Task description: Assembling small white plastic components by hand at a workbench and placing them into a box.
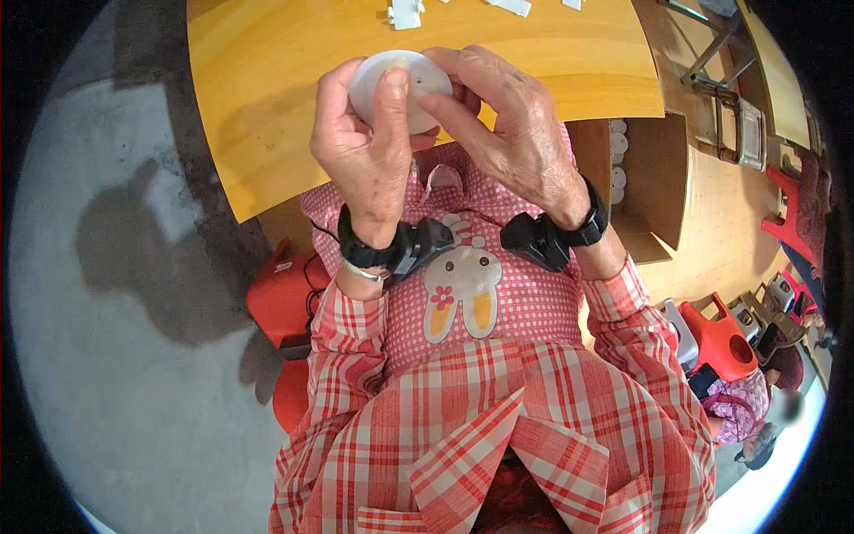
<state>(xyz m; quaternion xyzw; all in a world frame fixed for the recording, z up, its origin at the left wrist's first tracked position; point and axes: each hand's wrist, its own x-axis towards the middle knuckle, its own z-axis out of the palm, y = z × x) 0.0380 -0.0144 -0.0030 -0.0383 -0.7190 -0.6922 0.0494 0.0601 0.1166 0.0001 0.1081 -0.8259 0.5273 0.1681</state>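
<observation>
A white round plastic disc [427, 71] with a small hole in its face is held up over the near part of the yellow table. My left hand [372, 165] grips its left side, thumb pressed flat on the face and fingers curled behind. From the right, my right hand [523, 142] pinches the disc, its thumb on the face near the edge and its index finger along the far rim. The other right fingertips are hidden behind the disc, as is anything they may touch there.
Small white plastic parts [406, 12] lie toward the far side of the yellow table [294, 98]. An open cardboard box [663, 182] at the right holds stacked white round pieces [618, 156]. Red stools [719, 334] and a seated person [743, 405] are at the right.
</observation>
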